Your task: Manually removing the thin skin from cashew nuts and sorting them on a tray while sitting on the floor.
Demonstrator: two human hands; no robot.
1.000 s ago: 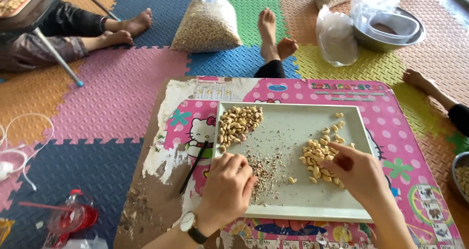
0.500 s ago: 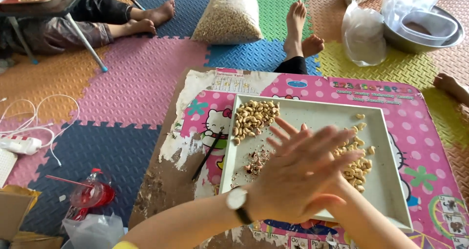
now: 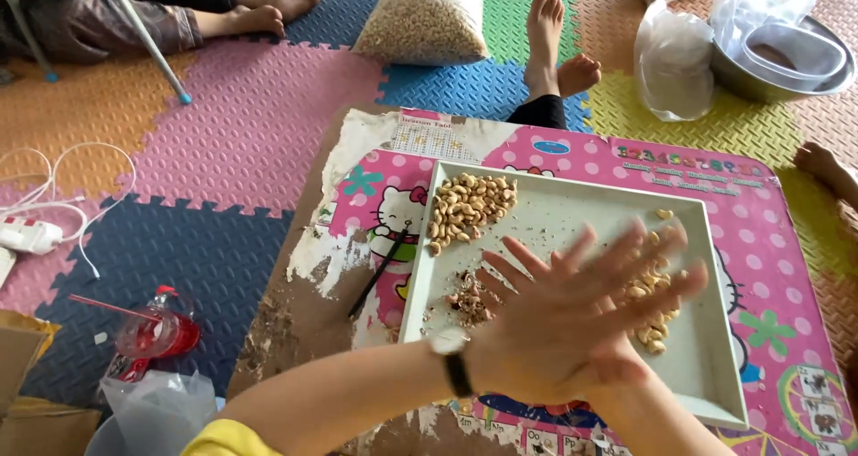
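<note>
We see both hands pressed palm to palm over the tray (image 3: 706,367), a shallow square off-white plastic dish w/ a raised rim, sitting on the worktop (image 3: 760,241). Left hand (image 3: 536,340) lies on top, wristwatch (image 3: 451,362) w/ dark strap at the wrist; its fingers (image 3: 518,273) are spread apart & straight, clamped on nothing. Right hand (image 3: 652,286) sits under it, fingers apart & motion-blurred, so we can't tell if anything's in it.

On the tray: 1 heap of pale, curved cashew kernels (image 3: 469,207) at its far-left corner, a loose scatter of kernels (image 3: 657,326) on its right side, partly hidden by the hands, & a small pile of brown flaky husk bits (image 3: 469,299) at its left-middle, just beside the left hand.

The worktop is pink w/ white dots, its printed film peeled to bare brown board left of the tray. A thin dark stick (image 3: 375,282) lies there. Beyond the tray: a clear bag of nuts (image 3: 424,18), bare feet (image 3: 550,45) of another person & a metal bowl (image 3: 786,67), all on ridged foam floor mats (image 3: 241,125).
</note>
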